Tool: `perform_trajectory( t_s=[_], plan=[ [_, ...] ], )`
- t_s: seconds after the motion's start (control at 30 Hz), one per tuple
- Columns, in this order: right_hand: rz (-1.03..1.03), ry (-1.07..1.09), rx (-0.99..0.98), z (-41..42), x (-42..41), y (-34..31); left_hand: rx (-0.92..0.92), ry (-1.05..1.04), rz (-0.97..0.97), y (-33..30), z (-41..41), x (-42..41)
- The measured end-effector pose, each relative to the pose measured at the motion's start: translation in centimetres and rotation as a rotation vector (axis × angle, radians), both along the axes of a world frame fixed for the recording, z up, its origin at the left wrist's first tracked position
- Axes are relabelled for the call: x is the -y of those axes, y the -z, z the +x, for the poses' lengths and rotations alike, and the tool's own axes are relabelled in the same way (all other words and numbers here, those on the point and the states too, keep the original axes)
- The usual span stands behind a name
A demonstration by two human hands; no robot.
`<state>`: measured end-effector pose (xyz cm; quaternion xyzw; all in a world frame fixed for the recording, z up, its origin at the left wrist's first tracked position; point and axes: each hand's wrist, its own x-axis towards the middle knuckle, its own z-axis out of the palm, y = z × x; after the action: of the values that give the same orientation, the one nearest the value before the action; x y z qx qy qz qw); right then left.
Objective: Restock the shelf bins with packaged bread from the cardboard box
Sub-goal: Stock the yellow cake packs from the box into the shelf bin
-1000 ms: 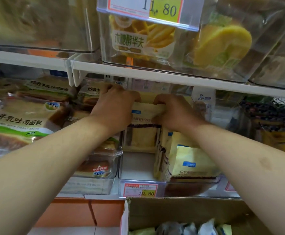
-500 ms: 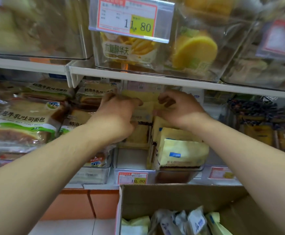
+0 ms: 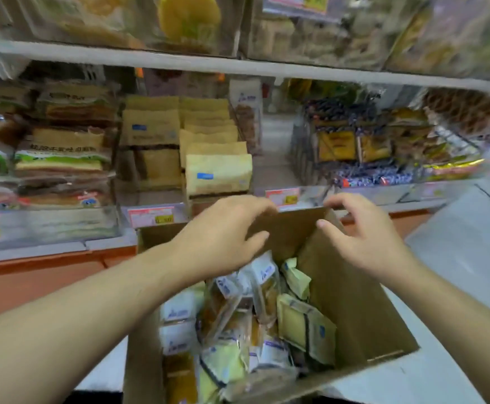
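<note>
Both my hands hover empty, left hand and right hand with slack grip, over the cardboard box at 6 o'clock, where the jumbled bread packs could snag or get squashed if I grab carelessly.

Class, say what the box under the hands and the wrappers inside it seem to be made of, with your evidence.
Cardboard box: brown, matte card, probably corrugated; flat creased walls. Bread wrappers: apparently thin glossy plastic film, crinkled and partly see-through.
</note>
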<state>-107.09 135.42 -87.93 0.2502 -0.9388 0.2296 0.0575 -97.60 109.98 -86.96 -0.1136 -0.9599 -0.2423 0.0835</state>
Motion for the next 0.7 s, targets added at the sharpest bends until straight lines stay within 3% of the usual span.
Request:
perform_trajectory(
  t_s=[0.13,0.27,0.47,0.7],
  plan=[
    [0.158,0.102,0.164,0.3,-4.5,3.8,0.193,0.087,-0.004,5.5,-0.6,-4.6],
    [0.142,0.133,0.368,0.4,-5.7,6.3,0.348,0.169,-0.038,11.8,-1.6,-8.7],
    [0.117,0.124,0.372,-0.4,-5.4,6.6,0.478,0.267,-0.085,18.5,-4.1,-13.7],
    [0.051,0.106,0.380,-0.7,-5.5,7.1,0.522,0.258,0.037,22.7,-6.3,-16.9]
  ],
)
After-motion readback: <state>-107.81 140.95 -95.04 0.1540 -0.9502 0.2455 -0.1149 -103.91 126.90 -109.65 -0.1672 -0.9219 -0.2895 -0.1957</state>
